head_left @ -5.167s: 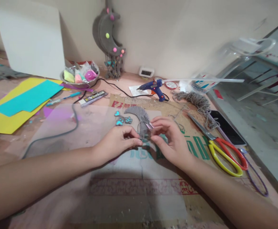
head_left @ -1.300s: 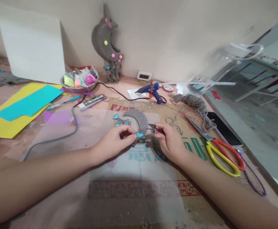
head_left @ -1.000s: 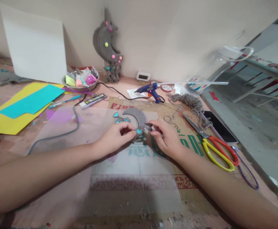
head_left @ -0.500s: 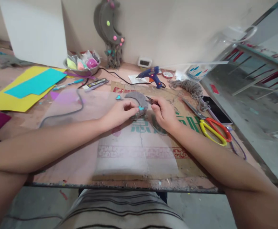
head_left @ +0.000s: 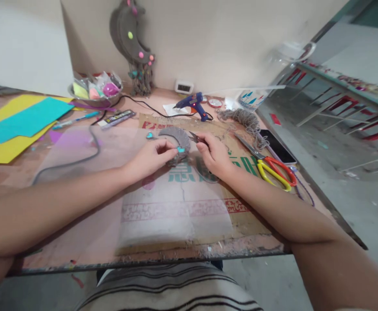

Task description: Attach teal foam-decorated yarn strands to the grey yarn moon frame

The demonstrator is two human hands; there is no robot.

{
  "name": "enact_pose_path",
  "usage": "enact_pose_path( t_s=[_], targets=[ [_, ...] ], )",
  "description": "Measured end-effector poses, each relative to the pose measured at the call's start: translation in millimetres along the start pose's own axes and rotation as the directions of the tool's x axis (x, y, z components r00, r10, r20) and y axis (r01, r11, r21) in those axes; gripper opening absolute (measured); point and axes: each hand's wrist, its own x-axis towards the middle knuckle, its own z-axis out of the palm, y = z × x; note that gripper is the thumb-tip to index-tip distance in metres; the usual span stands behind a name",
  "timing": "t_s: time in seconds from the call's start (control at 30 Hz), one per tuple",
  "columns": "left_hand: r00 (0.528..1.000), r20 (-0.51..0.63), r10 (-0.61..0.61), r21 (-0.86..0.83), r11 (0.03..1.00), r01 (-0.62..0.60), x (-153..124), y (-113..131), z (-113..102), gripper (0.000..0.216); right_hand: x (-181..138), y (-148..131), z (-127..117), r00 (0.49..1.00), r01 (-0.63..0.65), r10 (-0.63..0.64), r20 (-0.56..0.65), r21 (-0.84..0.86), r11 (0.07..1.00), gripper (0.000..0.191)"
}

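Note:
A crescent moon wrapped in grey yarn (head_left: 181, 136) lies on a translucent sheet in the middle of the table. My left hand (head_left: 153, 159) has its thumb and fingers pinched at the moon's lower end, on a small teal heart (head_left: 180, 149). Another teal heart (head_left: 149, 135) lies by the moon's left tip. Closed around a pair of small dark thread snips (head_left: 194, 137), my right hand (head_left: 213, 154) is just right of the moon. The snips point left at the moon's edge; whether they touch it I cannot tell.
Behind the hands stands a blue glue gun (head_left: 192, 103) with its cord. Large scissors (head_left: 274, 170), a grey yarn bundle (head_left: 242, 121) and a phone (head_left: 277, 147) lie right. To the left are teal foam sheet (head_left: 27, 119) and a bowl (head_left: 94, 102) of bagged pieces.
The camera view has turned slightly right, so everything sits further left in the picture. Both hands keep nearly the same pose at the moon, with the snips still beside it.

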Motion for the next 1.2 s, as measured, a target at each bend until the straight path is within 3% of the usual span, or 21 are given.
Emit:
enact_pose_path(
  t_s=[0.2, 0.47, 1.2],
  targets=[
    [1.0, 0.0, 0.012, -0.046, 0.999, -0.012, 2, -4, 0, 0.017, -1, 0, -3, 1.0, 0.017, -0.017, -0.001, 0.012, 1.0, 0.038],
    [0.999, -0.018, -0.031, -0.097, 0.995, 0.029, 3, -5, 1, 0.017, -1, -6, -12, 0.986, 0.159, -0.154, 0.068, -0.088, 0.983, 0.032],
    [0.998, 0.012, -0.053, -0.054, 0.997, 0.054, 6, -7, 0, 0.015, 3, -9, -13, 0.975, 0.187, -0.15, 0.165, -0.243, 0.952, 0.031]
  ],
)
